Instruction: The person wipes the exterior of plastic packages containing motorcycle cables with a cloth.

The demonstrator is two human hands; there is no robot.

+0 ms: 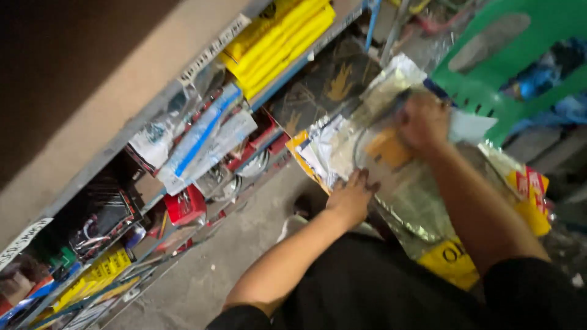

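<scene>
Your left hand [351, 197] lies flat, fingers spread, on the near edge of a stack of clear plastic packets [391, 177] resting on your lap, while your right hand [423, 121] curls over the stack's far end (whether it pinches a packet, you cannot tell). A green plastic chair [507, 67] crowds in just beyond the right hand. To your left, a metal shelf rack [147, 122] holds yellow packs [281, 40], bagged parts and a red box [183, 206], with bare concrete floor [202, 275] between it and you.

At my ten o'clock: grey metal shelving rack [143, 125] holding flat yellow plastic packets [278, 40], a small red cardboard box [183, 205], clear bagged parts [199, 137]. One o'clock: green plastic chair [513, 67]. Below: bare grey concrete floor [238, 244].
</scene>
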